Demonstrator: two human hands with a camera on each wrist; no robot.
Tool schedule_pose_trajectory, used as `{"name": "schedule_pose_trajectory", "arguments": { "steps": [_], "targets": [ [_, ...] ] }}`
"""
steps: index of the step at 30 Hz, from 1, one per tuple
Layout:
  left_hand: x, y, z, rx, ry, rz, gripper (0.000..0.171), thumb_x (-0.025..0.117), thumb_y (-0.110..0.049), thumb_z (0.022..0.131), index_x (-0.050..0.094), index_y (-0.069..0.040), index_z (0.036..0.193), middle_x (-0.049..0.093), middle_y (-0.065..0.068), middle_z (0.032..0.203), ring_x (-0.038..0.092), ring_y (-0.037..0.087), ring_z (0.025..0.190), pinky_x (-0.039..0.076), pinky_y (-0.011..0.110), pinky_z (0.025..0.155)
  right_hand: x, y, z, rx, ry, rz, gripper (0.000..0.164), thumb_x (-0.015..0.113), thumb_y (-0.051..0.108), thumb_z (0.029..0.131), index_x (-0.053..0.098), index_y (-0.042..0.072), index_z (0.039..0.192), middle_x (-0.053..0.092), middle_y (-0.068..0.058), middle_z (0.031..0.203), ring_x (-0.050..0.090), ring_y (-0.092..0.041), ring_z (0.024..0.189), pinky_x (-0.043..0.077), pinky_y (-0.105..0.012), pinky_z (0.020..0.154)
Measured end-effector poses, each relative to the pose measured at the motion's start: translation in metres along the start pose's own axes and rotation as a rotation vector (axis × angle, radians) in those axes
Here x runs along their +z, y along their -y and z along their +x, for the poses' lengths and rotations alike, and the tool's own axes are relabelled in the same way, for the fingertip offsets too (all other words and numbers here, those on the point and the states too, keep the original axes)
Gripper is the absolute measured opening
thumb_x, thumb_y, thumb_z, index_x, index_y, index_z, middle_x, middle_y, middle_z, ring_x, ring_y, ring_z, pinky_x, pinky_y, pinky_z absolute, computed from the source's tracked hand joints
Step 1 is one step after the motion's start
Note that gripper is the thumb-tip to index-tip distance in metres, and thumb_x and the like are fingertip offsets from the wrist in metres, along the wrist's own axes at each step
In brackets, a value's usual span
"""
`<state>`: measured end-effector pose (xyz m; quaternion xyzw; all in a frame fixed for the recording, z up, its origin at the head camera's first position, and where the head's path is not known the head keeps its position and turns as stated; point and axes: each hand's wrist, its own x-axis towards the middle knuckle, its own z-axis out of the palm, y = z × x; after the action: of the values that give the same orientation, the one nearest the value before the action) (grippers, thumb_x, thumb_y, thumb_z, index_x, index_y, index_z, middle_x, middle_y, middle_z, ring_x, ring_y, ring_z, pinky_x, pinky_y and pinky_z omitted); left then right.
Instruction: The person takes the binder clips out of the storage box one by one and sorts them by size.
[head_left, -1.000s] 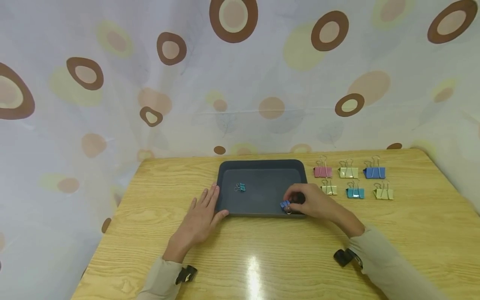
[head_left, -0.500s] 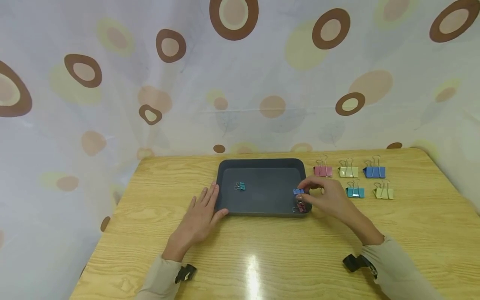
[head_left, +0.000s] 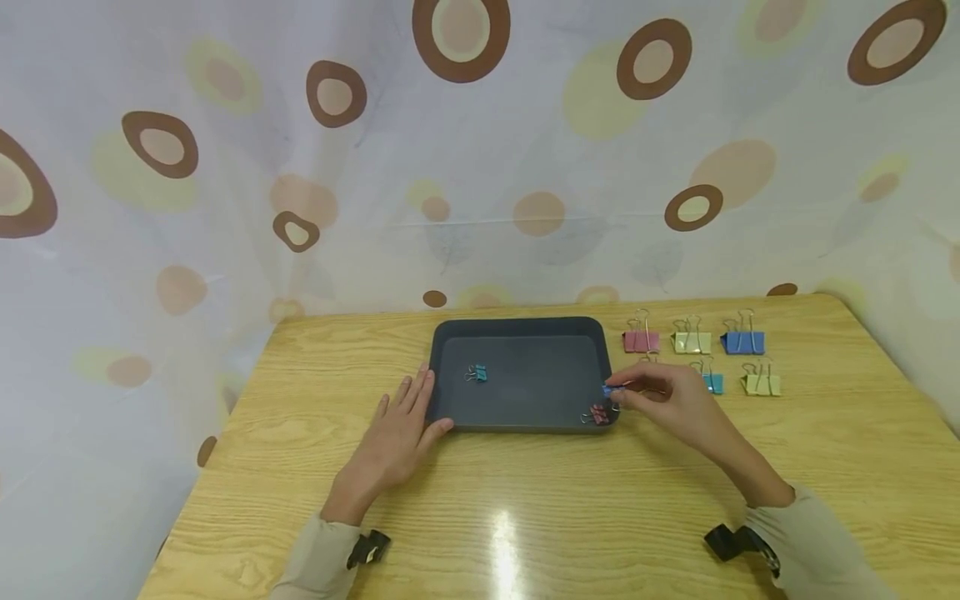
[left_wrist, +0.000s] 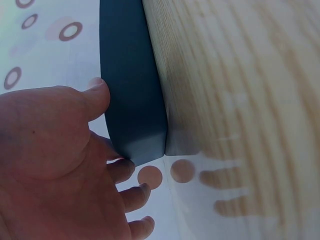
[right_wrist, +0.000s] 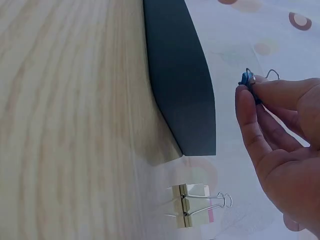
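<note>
A small blue binder clip (head_left: 611, 390) is pinched between the thumb and fingers of my right hand (head_left: 678, 406), over the right end of the dark tray (head_left: 525, 387). In the right wrist view this blue clip (right_wrist: 245, 79) shows above the tray wall, its wire handles sticking up. Below it, a small red binder clip (head_left: 597, 414) lies in the tray's near right corner. A small teal binder clip (head_left: 478, 374) lies toward the tray's left side. My left hand (head_left: 390, 437) rests against the left end of the tray, fingers extended and thumb at the near corner.
Right of the tray stand larger binder clips in two rows: pink (head_left: 641, 342), pale yellow (head_left: 692, 342) and blue (head_left: 743, 342) behind, teal (head_left: 714, 383) and yellow (head_left: 762, 385) in front. Another yellow clip (right_wrist: 197, 206) is mostly hidden behind my right hand. A patterned curtain (head_left: 480, 167) hangs behind the table.
My right hand has moved right and slightly up with the blue clip, from the near right corner to the tray's right end. The red clip has come into sight. The left hand stays put.
</note>
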<state>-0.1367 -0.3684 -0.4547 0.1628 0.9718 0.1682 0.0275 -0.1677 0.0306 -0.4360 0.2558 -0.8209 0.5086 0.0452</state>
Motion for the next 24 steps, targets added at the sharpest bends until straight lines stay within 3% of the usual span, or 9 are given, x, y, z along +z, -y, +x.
{"name": "schedule_pose_trajectory", "arguments": {
  "steps": [13, 24],
  "targets": [
    [0.0, -0.001, -0.001, 0.003, 0.007, -0.007, 0.078, 0.042, -0.048, 0.11, 0.01, -0.002, 0.164, 0.004, 0.013, 0.171, 0.013, 0.039, 0.155, 0.016, 0.063, 0.121, -0.007, -0.006, -0.006, 0.046, 0.048, 0.05, 0.02, 0.066, -0.004, 0.097, 0.074, -0.002, 0.115, 0.075, -0.018, 0.107, 0.077, -0.018, 0.086, 0.062, -0.034, 0.073],
    [0.0, 0.0, 0.001, 0.004, 0.007, -0.011, 0.078, 0.043, -0.047, 0.11, 0.01, -0.001, 0.164, 0.006, 0.014, 0.171, 0.013, 0.04, 0.155, 0.016, 0.064, 0.121, -0.011, -0.008, -0.012, 0.036, -0.009, 0.048, 0.017, 0.061, -0.005, 0.101, 0.071, -0.009, 0.114, 0.075, -0.017, 0.096, 0.076, -0.021, 0.079, 0.062, -0.035, 0.071]
  ]
}}
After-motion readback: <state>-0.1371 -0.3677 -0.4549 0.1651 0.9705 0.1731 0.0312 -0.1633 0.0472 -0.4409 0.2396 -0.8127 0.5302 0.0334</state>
